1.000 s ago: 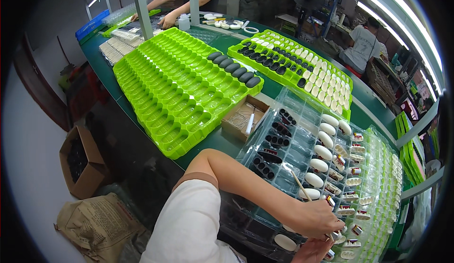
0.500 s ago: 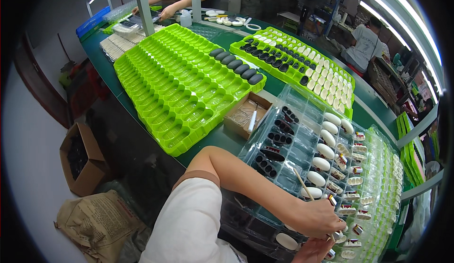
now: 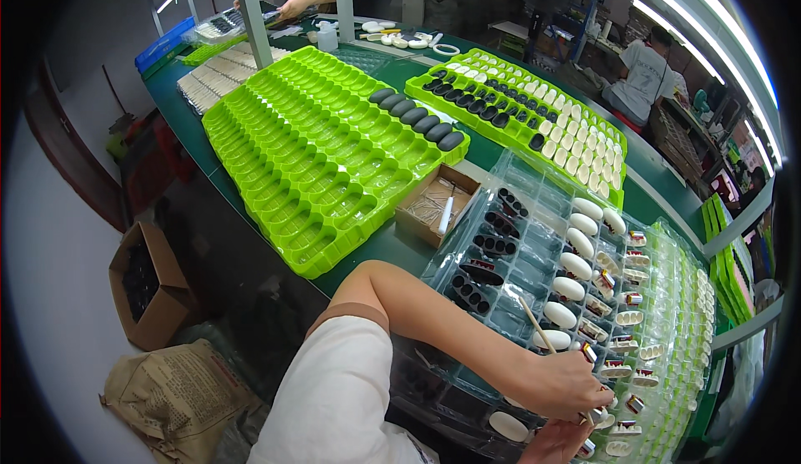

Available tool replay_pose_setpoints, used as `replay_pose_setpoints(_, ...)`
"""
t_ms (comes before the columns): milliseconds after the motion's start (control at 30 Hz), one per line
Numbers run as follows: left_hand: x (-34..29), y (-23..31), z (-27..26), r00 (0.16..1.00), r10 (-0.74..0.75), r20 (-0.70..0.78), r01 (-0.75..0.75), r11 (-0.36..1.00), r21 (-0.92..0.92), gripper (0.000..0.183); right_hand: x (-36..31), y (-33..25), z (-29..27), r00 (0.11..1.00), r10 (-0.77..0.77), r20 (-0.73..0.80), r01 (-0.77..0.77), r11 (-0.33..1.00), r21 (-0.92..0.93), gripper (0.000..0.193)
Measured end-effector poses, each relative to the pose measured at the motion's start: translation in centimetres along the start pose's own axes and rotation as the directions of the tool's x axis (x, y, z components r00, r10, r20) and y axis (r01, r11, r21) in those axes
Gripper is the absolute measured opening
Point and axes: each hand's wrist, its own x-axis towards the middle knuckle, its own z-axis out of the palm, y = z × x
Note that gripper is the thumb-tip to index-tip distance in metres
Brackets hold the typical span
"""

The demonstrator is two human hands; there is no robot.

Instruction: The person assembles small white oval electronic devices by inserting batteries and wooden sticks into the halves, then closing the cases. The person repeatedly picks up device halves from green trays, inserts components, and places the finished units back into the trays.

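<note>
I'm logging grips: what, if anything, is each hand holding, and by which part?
The left hand holds a stick by its lower part, the upper end sticking out. Whether the right hand holds anything cannot be told.

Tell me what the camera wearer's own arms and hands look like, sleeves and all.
The left arm wears a loose white sleeve reaching near the elbow, with what looks like a brown band at its edge. The left hand has no glove. The right hand shows only partly, also ungloved; its sleeve is out of view.

Box (image 3: 417, 228) between moulded tray (image 3: 334, 176) left and compartment tray (image 3: 534, 243) right, tool (image 3: 446, 215) in box, sack (image 3: 171, 389) before carton (image 3: 171, 307)
</note>
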Motion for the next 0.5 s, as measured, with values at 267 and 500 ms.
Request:
replay_pose_setpoints(267, 0.0, 0.0, 0.0, 1.0, -0.015, 0.007, 0.015, 1.0, -0.018, 0.026, -0.5, 0.3, 1.7, 0.992, -0.119, -0.034, 0.113, 0.984, -0.141, 0.025)
replay_pose_setpoints(500, 0.1, 0.0, -0.1, 0.999, 0.001, 0.044, -0.001, 1.0, 0.007, 0.029, -0.2, 0.1, 0.6, 0.997, -0.073, -0.009, 0.072, 0.989, -0.13, 0.025)
